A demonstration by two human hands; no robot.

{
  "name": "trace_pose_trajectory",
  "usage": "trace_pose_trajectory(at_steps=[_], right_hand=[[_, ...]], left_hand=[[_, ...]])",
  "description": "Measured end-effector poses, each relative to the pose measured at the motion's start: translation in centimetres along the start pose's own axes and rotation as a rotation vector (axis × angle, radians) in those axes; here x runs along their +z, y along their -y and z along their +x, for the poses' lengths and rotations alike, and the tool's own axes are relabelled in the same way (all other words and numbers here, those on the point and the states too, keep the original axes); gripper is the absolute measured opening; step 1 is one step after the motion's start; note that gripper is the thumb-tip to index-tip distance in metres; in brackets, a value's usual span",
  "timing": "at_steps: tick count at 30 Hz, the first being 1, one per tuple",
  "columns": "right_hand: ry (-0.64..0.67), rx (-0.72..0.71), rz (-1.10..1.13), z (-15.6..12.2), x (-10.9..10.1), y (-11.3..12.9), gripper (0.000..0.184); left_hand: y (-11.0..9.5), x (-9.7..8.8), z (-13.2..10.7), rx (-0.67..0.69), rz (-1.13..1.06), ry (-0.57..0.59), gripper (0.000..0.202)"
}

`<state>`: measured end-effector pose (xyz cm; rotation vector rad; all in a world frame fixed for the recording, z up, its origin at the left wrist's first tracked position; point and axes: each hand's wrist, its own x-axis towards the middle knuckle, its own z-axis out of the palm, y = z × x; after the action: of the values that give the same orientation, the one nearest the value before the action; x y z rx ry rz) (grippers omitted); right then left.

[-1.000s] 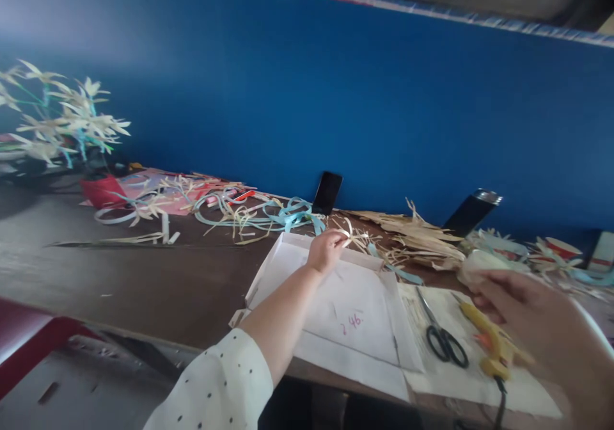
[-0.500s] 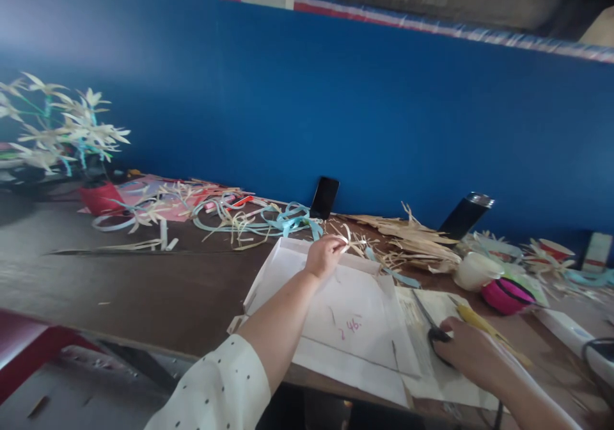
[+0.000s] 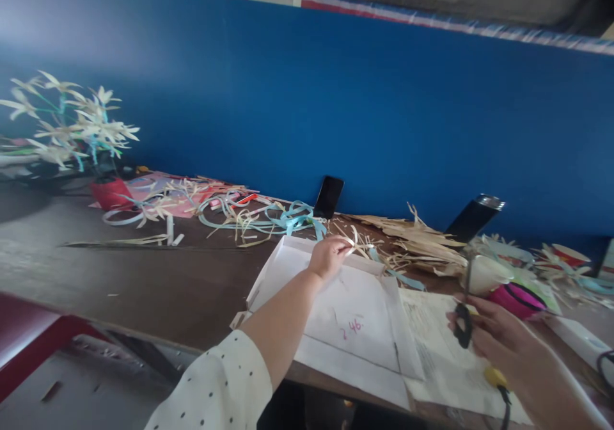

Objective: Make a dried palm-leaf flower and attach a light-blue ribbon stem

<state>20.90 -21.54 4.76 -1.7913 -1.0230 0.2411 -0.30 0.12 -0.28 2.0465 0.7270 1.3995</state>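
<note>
The left hand (image 3: 327, 258) pinches a pale strip (image 3: 352, 241) over the tray's (image 3: 288, 270) far edge. The right hand (image 3: 499, 340) grips scissors (image 3: 464, 308), blades up, above the counter's (image 3: 144, 283) front edge.

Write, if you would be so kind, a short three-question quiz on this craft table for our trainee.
1. True or false: the right hand grips the black-handled scissors.
2. What does the left hand pinch, above the far rim of the white box? A) a pale strip B) a glue stick C) a paintbrush
3. Fill in: the black phone leans against the ___ wall.

Key: 1 true; 2 A; 3 blue.
</note>
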Motion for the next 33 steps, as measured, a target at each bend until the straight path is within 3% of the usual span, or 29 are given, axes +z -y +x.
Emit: trace_pose_trajectory(at_steps=[4,11,19,33], right_hand=[[0.269,0.052,0.065,0.3,1.5,1.3,0.064],[0.423,-0.060,-0.222,0.2,4.3,4.4,0.056],[0.415,-0.200,-0.649,0.7,5.8,4.9,0.045],[0.358,-0.322,-0.947,0.7,6.2,6.7,0.040]], left_hand=[[0.3,0.1,-0.1,0.025,-0.010,0.002,0.011],[0.4,0.0,-0.1,0.024,-0.031,0.020,0.011],[0.8,0.4,-0.2,0.057,-0.038,0.016,0.011],[0.9,0.3,-0.1,0.076,-0.035,0.023,0.011]])
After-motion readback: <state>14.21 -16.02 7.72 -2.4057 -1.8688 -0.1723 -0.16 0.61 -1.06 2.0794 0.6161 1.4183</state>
